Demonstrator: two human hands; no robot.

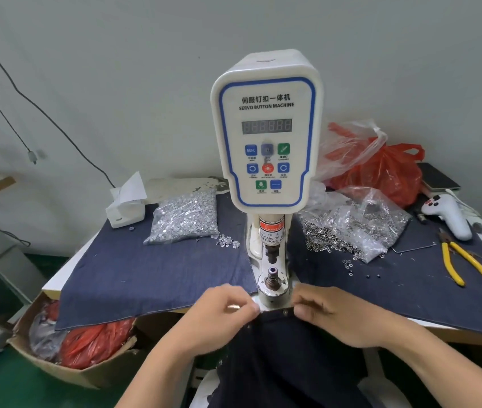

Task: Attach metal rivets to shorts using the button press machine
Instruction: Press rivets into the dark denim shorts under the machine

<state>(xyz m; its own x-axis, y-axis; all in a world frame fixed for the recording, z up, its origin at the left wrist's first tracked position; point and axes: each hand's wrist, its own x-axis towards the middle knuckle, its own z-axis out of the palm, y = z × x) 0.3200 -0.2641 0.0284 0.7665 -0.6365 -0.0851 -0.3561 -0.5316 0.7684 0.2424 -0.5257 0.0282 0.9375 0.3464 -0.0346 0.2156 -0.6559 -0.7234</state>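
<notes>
Left hand (pixel 222 312) pinches the top edge of the dark shorts (pixel 281 357) between thumb and curled fingers; right hand (pixel 326 315) pinches the same edge on the other side of the press. One view only, from the head camera.

Position of the work: the shorts hang from the front edge of the worktop (pixel 57 278), with the gripped hem just in front of the lower die (pixel 272 278) of the button press machine (pixel 266 136). A small metal rivet (pixel 285 312) already shows on the hem between the hands.

Recommended procedure for this step:
1. Keep the hem taut and flat between both hands.
2. Slide the marked spot squarely over the lower die.
3. Keep fingertips to the sides, clear of the punch, before triggering.

Supplies: a bag of silver rivet parts (pixel 185 216) lies left of the machine; a second bag of ring parts (pixel 351 228) lies right. Yellow-handled pliers (pixel 466 265) rest further right.

Legible markings: the panel reads "SERVO BUTTON MACHINE" under a line of Chinese characters; one key reads "MENU". The red column label reads "WARNING", and below it "CARE OF" and "FINGER" can be made out. The display digits are unlit.
</notes>
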